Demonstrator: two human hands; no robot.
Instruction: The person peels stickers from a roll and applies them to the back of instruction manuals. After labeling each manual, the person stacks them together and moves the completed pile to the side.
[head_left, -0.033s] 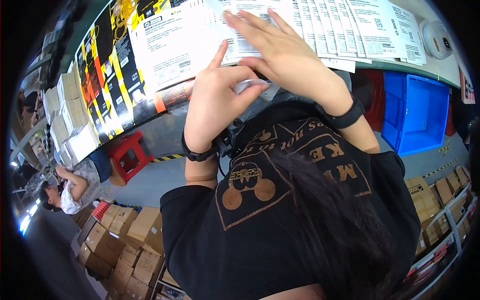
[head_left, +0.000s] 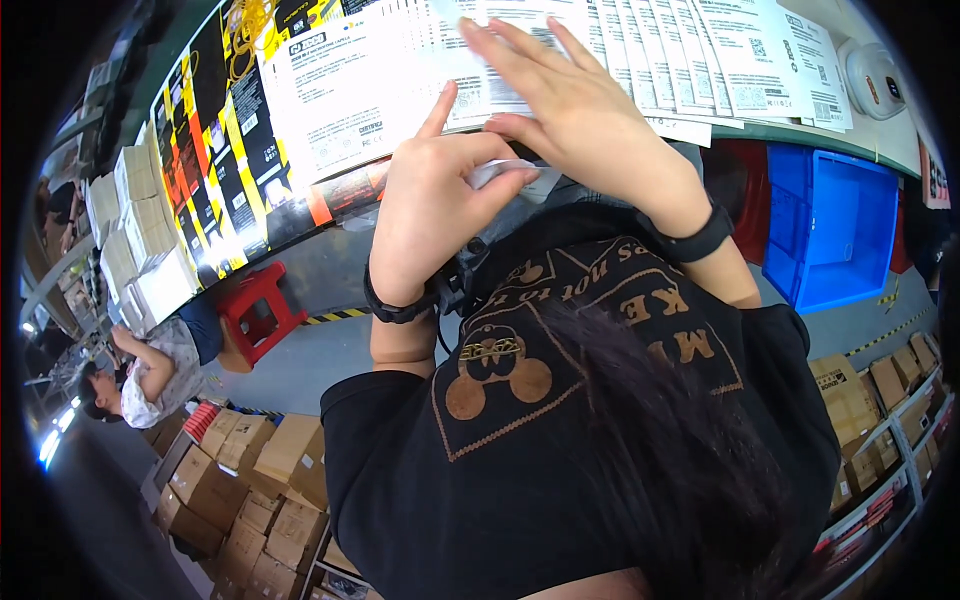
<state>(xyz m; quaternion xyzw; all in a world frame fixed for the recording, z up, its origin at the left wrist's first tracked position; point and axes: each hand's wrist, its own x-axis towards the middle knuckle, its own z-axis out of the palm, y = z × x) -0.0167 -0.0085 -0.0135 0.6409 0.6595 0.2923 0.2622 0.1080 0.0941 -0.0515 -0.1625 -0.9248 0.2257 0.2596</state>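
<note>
The left hand (head_left: pixel 425 195) hides part of the white slip (head_left: pixel 487 173). The top edge cuts off the printed sheets (head_left: pixel 738 62) and yellow bands (head_left: pixel 247 38).

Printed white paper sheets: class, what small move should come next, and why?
Perhaps draw the bare right hand back slightly toward the bare left hand, easing one printed white paper sheet along: the right is spread over the sheets, while the left pinches a small white paper-like piece.

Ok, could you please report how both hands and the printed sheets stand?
Left hand pinching white paper. Right hand spread open over printed sheets, hiding part of them. Sheets fan out to its right.
</note>
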